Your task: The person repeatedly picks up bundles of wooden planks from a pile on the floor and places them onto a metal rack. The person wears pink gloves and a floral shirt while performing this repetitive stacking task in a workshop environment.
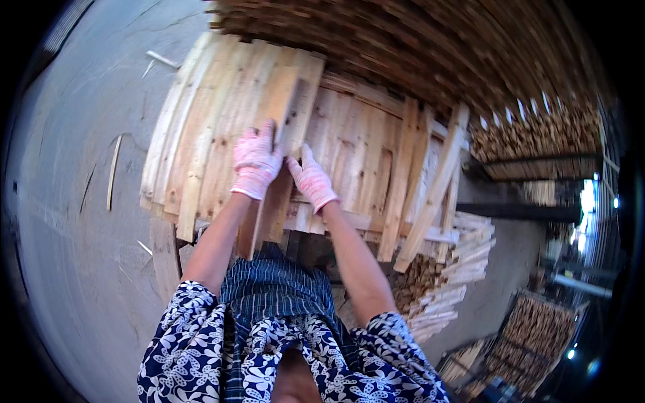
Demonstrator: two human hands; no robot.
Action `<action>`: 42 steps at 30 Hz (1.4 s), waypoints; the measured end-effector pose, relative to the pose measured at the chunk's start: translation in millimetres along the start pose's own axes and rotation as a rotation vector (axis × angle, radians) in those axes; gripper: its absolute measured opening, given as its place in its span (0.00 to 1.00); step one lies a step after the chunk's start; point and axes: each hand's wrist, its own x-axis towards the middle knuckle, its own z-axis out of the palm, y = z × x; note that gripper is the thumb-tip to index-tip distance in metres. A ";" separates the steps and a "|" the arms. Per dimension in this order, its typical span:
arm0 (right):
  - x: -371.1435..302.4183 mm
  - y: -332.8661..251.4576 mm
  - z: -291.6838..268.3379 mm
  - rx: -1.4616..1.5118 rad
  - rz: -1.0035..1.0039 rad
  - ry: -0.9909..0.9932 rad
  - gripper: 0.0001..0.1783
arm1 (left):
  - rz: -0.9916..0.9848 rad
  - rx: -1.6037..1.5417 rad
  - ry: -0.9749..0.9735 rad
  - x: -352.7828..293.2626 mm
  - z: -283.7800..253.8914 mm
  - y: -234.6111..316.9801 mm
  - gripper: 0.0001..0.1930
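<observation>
"Pale sawn wood: one board [274, 205], long, narrow, knotless as far as the blur lets me tell. Location?"

"Above the layer of boards [215, 124], between the two hands, tipped toward its edge, near end jutting out toward the blue striped apron [272, 285]."

"Left hand [256, 162]?"

"Pink-and-white knit glove, fingers fairly straight, laid along the board. How firmly it is closed, cannot tell."

"Right hand [312, 180]?"

"Matching glove, thumb raised, fingertips at the board's right side. Whether it grips or only steadies, cannot tell."

"Handling, by judgement?"

"Light to moderate weight; stiff across its width, perhaps a little springy along its length. Not fragile, though edges may splinter. Dry, rough faces should give knit gloves good purchase."

"Where to take hold?"

"By the two long edges, near mid-length, thumb opposite fingers; a hold at one end would leave the rest levering down."

"Adjacent stock?"

"Loose slats [430, 195] at right, some lying askew; tall timber stack [376, 33] beyond; thin offcuts [115, 171] on the concrete floor [74, 221] at left."
</observation>
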 end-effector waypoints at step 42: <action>-104.6 81.2 -131.9 0.429 -0.167 0.362 0.43 | 0.278 0.244 -0.046 23.3 41.0 76.7 0.32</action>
